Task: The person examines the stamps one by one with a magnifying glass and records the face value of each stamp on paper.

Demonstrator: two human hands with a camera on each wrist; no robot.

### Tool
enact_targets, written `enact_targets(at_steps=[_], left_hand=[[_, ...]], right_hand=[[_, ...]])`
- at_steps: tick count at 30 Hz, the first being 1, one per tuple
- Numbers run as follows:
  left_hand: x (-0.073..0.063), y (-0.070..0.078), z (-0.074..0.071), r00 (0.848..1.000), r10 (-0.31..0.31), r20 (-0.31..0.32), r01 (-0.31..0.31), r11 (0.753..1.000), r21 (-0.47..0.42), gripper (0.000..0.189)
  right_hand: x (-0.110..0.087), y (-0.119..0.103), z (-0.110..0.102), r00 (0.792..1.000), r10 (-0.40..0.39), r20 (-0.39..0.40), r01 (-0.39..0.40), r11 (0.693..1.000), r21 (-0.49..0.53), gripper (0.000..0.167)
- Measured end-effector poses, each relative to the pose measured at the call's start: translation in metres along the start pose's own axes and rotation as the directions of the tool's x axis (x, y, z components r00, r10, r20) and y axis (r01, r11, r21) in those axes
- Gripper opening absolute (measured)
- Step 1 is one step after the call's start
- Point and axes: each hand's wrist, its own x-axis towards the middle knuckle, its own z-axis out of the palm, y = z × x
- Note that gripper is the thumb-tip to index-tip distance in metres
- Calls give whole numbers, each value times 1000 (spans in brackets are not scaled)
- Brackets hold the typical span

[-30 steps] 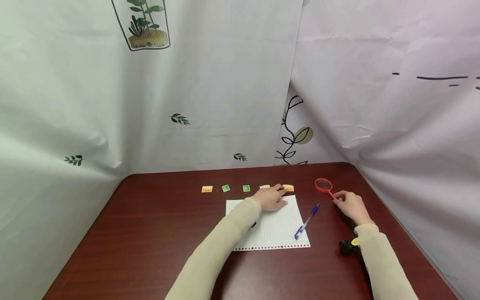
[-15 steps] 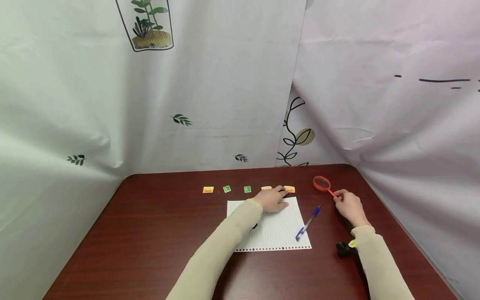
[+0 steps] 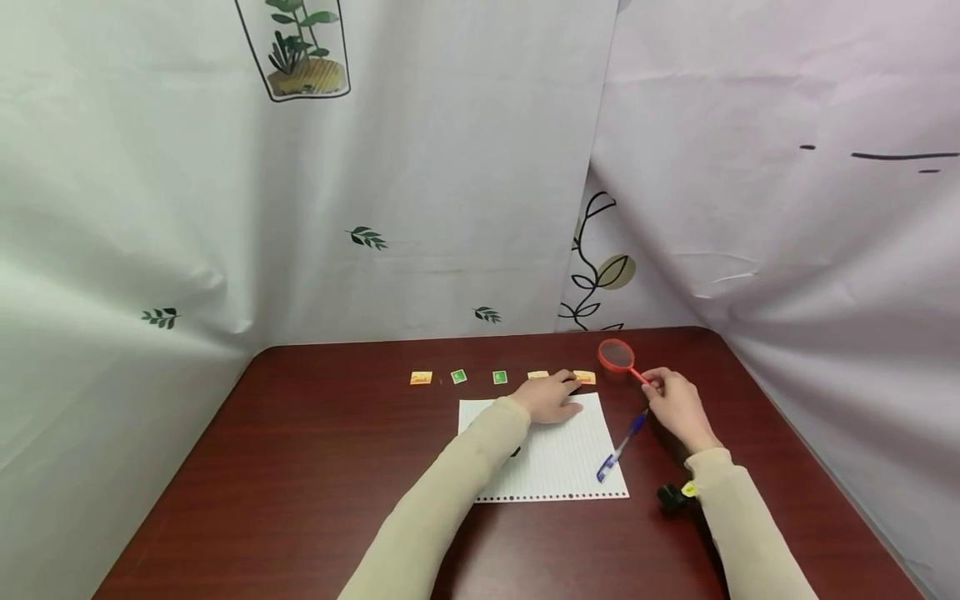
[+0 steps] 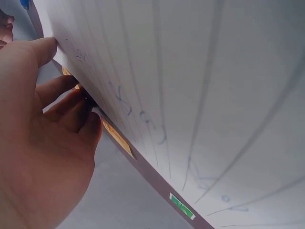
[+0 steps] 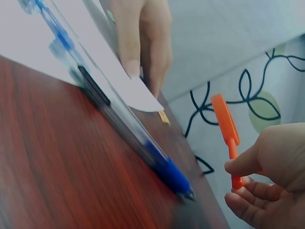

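In the head view my right hand [image 3: 673, 406] pinches the handle of a red magnifying glass [image 3: 617, 356] between thumb and fingers. The right wrist view shows the glass [image 5: 225, 121] held up off the table, seen nearly edge-on. My left hand [image 3: 551, 398] rests at the top edge of a lined sheet of paper [image 3: 558, 467], its thumb on the sheet and its fingertips by the orange stamp [image 3: 585, 377]. A pale yellow stamp [image 3: 537, 375] is partly behind that hand. Handwriting shows on the paper [image 4: 162, 119] in the left wrist view.
A blue pen [image 3: 622, 446] lies across the sheet's right edge. Left of my left hand, two green stamps [image 3: 499, 377] and another orange stamp [image 3: 421, 377] continue the row on the brown table [image 3: 300, 467]. A printed white curtain [image 3: 450, 167] hangs behind.
My right hand has carried the magnifying glass leftward, closer to the orange stamp at the row's right end. The left hand has stayed at the paper's top edge.
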Motion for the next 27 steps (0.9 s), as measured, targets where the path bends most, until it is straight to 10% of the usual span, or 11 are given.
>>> enact_targets(at_steps=[27], left_hand=[[-1,0,-5,1000,-10,-18,9,999,-44,53]], right_hand=[[2,-5,15,993,-1,121,2,1000,-9,15]])
